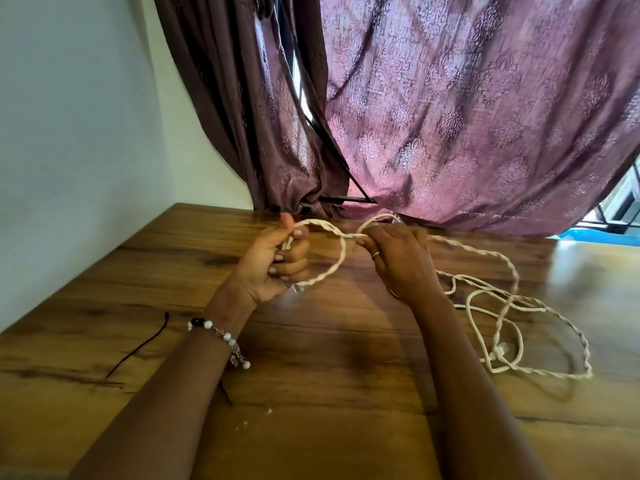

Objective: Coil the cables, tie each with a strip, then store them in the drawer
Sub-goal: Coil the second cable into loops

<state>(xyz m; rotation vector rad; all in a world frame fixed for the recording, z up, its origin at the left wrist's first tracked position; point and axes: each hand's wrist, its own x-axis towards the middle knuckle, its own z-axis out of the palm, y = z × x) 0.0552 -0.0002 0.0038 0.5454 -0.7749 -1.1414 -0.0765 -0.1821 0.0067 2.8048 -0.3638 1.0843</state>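
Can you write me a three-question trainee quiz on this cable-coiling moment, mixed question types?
1. True or false: the left hand grips a started loop of the cream twisted cable.
2. Where does the thin dark tie strip lie? A) on the wooden table, left of the left forearm; B) in the right hand; C) around the cable.
3. Fill in: most of the cable lies loose on the person's ____ side.

Key: 1 true; 2 A; 3 right.
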